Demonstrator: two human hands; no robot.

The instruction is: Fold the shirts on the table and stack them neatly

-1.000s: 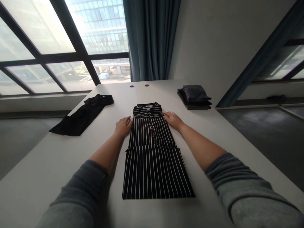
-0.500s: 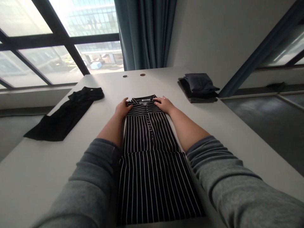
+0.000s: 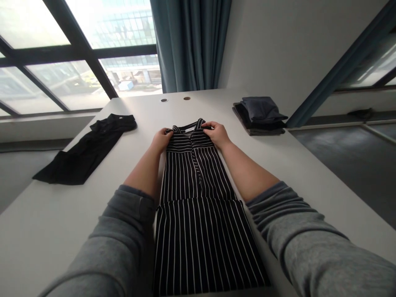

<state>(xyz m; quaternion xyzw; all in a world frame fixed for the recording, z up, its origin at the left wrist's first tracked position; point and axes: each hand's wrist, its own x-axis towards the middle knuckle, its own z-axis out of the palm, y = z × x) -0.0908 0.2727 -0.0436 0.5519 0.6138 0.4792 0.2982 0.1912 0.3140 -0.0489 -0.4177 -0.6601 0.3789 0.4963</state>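
Observation:
A black shirt dress with white vertical stripes [image 3: 198, 243] lies flat on the table, collar away from me, with a fold across its lower part. My left hand [image 3: 161, 139] pinches the fabric at its left shoulder, close to the collar. My right hand [image 3: 217, 134] grips the opposite shoulder edge, fingers curled over the cloth. Both grey sleeves are pushed up to the forearms. The garment's lower end reaches the bottom of the view.
A black garment [image 3: 88, 153] lies on the white table [image 3: 52, 206] to the left, and a folded dark stack [image 3: 260, 113] sits at the far right. Two round grommets [image 3: 163, 100] are set near the far edge. The table's edges drop away on both sides.
Both hands have moved from resting on the upper front to pinching the shoulders. The collar area has risen slightly off the table. The view has also shifted since the oldest frame.

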